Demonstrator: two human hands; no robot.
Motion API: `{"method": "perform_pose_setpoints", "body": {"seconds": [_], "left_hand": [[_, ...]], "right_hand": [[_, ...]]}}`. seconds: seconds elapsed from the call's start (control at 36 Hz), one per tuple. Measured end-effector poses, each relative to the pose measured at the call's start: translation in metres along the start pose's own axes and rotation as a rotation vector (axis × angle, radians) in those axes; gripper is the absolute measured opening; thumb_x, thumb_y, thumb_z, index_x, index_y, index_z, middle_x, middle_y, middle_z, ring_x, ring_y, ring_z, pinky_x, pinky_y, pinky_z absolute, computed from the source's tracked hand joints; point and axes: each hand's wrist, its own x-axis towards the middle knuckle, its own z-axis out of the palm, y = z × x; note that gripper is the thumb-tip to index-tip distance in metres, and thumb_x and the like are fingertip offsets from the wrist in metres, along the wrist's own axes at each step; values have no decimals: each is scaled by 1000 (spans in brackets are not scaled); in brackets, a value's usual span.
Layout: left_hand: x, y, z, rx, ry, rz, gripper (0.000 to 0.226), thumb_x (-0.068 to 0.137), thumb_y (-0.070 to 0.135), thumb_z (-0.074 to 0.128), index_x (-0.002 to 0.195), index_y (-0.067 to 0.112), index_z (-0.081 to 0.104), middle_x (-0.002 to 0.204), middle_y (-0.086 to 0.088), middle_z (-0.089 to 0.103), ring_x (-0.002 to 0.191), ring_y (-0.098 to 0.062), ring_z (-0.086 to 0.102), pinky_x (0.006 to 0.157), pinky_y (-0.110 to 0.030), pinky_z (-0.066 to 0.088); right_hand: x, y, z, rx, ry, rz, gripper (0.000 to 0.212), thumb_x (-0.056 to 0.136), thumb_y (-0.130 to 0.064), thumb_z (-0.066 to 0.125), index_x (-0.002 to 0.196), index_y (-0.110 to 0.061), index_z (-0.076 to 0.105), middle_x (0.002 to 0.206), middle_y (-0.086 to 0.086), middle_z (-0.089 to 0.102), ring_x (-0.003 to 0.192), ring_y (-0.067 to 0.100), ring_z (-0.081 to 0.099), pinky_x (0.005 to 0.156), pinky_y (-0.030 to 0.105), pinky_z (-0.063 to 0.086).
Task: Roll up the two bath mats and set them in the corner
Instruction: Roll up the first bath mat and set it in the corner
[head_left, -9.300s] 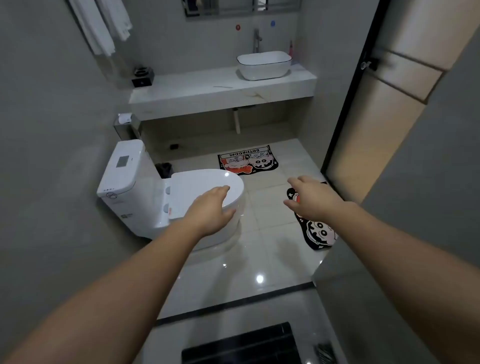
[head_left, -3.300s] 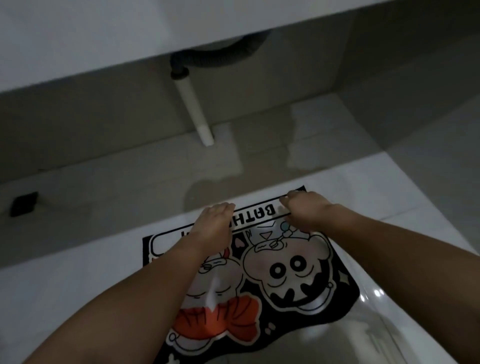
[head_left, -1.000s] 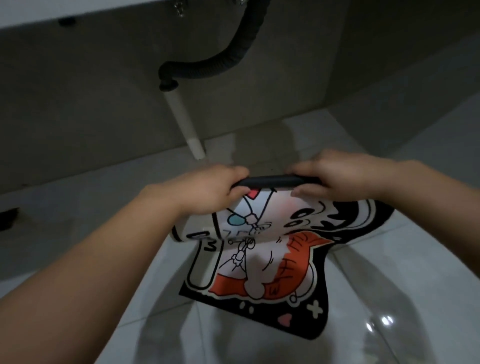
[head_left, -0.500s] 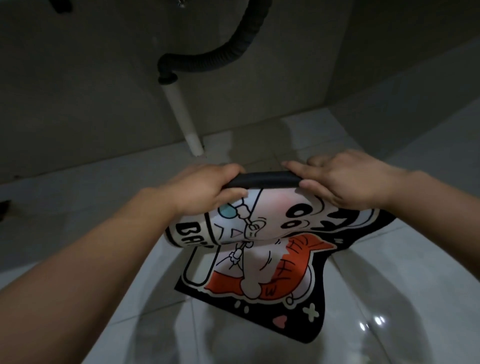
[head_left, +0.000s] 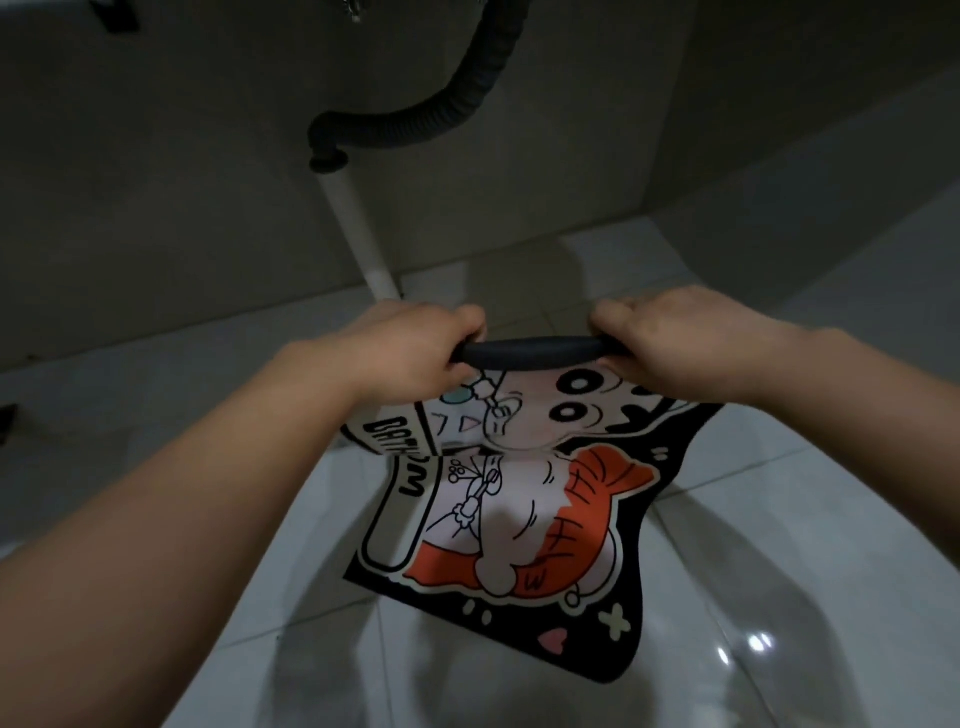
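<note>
Since half a second earlier, both hands had rotated the rolled edge further. Left hand (head_left: 410, 353) and right hand (head_left: 675, 348) clenched the bath mat (head_left: 519, 519) roll; its tail draped toward 6 o'clock onto floor tiles (head_left: 779, 519). Drain pipe (head_left: 358, 239) stood at 11 o'clock.

dim, low-contrast wide-angle frame with curved edges; small specular glare on the glossy floor tiles (head_left: 758, 644) at lower right, soft arm shadows on them, slight overall softness.
</note>
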Motion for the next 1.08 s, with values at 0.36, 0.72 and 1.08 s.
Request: {"method": "perform_pose_setpoints", "body": {"seconds": [0.36, 0.72, 1.08], "left_hand": [[-4, 2, 10, -55, 0, 39, 41, 93, 57, 32, 127, 36, 37, 108, 6, 63, 96, -21, 60, 73, -30, 36], [4, 9, 12, 26, 73, -26, 18, 88, 33, 53, 90, 27, 37, 79, 4, 49, 73, -21, 44, 64, -31, 31], [6, 12, 19, -107, -17, 20, 29, 95, 51, 37, 114, 30, 43, 89, 9, 46, 83, -15, 49, 69, -32, 34]], "right_hand": [[-3, -2, 11, -185, 95, -149, 67, 91, -56, 13, 148, -22, 16, 108, 4, 58, 79, 27, 63, 55, 30, 35], [2, -18, 3, -11, -38, -13, 25, 92, -33, 49, 107, -13, 46, 84, 2, 47, 76, 30, 57, 58, 34, 35], [1, -18, 20, -160, -7, -64, 61, 96, -49, 24, 147, -19, 12, 115, 8, 52, 87, 27, 58, 61, 32, 34]]}}
